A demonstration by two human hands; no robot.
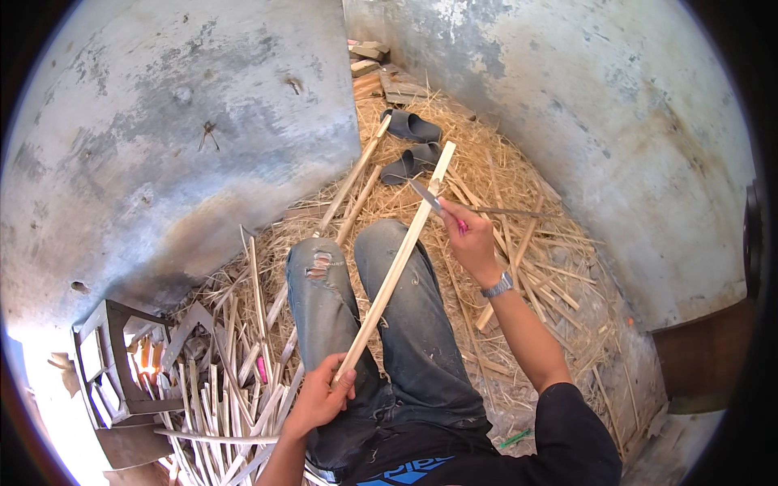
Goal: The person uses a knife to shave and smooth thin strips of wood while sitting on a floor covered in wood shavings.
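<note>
A long pale wooden strip (394,275) lies slantwise across my lap, its far end raised beyond my knees. Around its near end, my left hand (326,394) is closed, thumb on top. My right hand (470,239) grips a knife (425,194) by a handle that shows a bit of pink. The blade rests at the strip near its far end, where a curled shaving (436,185) stands up from the wood. A wristwatch sits on my right wrist.
Straw-like shavings (486,170) cover the floor, with two dark slippers (412,127) ahead. Many split sticks (212,405) pile up at my left beside a dark frame (121,397). More strips (547,283) lie at right. Worn grey walls (583,121) enclose both sides.
</note>
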